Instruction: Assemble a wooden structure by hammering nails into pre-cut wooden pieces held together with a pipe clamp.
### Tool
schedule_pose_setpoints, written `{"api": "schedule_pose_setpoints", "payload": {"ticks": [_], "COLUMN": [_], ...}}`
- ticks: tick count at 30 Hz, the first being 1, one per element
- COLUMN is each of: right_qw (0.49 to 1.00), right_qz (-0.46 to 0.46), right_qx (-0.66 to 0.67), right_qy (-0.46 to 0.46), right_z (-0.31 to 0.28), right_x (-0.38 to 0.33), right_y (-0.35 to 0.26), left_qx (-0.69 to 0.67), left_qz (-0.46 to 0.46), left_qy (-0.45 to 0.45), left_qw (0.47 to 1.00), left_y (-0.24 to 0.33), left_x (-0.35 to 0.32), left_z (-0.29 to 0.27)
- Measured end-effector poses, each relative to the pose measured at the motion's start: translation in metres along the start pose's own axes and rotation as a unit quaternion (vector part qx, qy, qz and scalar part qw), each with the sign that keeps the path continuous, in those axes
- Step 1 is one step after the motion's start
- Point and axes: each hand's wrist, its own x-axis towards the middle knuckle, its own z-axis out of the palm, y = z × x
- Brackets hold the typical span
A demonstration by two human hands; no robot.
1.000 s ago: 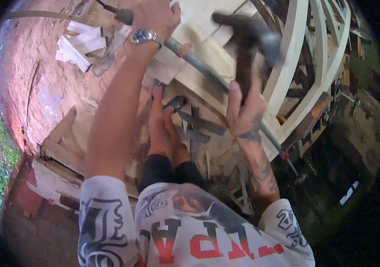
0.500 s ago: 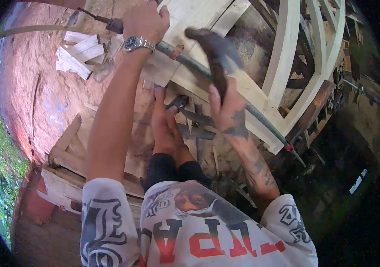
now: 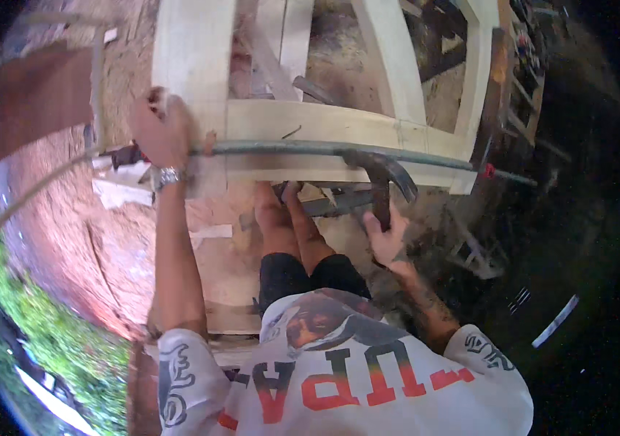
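Note:
My right hand (image 3: 390, 236) grips the handle of a claw hammer (image 3: 381, 174). The hammer's dark head is over the near rail of a pale wooden frame (image 3: 310, 116), close to a long grey pipe clamp (image 3: 288, 148). That clamp lies across the rail from left to right, with a red collar toward its right end. My left hand (image 3: 163, 134), a watch on its wrist, is at the frame's left corner by the clamp's left end. Motion smears its fingers, so their hold is unclear.
Pale board offcuts (image 3: 125, 185) lie on the reddish dirt ground at the left. A thin curved strip (image 3: 30, 196) arcs along the left side. Dark timber (image 3: 495, 80) stands beyond the frame's right edge. Scrap wood (image 3: 470, 251) lies on the shaded ground at the right.
My view has turned, so the frame and clamp now run nearly level across it. The hammer has swung from pointing up and left to head-over-rail, close to the clamp.

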Motion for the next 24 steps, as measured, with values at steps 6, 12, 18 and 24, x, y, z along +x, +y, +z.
{"api": "schedule_pose_setpoints", "payload": {"ticks": [6, 12, 18, 24], "right_qw": [0.962, 0.944, 0.866, 0.815], "right_qz": [0.268, 0.283, 0.427, 0.452], "right_qx": [0.040, 0.133, 0.252, 0.356], "right_qy": [-0.022, 0.100, 0.068, 0.068], "right_z": [-0.045, -0.047, -0.036, -0.054], "right_x": [-0.067, -0.068, -0.088, -0.114], "right_y": [0.055, 0.035, 0.055, 0.095], "left_qx": [-0.065, 0.021, 0.122, -0.154], "left_qz": [0.194, 0.268, 0.353, 0.236], "left_qy": [-0.332, -0.364, -0.376, -0.518], "left_qw": [0.921, 0.892, 0.848, 0.808], "left_y": [0.124, 0.128, 0.167, 0.309], "left_x": [-0.055, -0.068, -0.073, -0.179], "left_z": [0.025, 0.039, 0.035, 0.060]}}
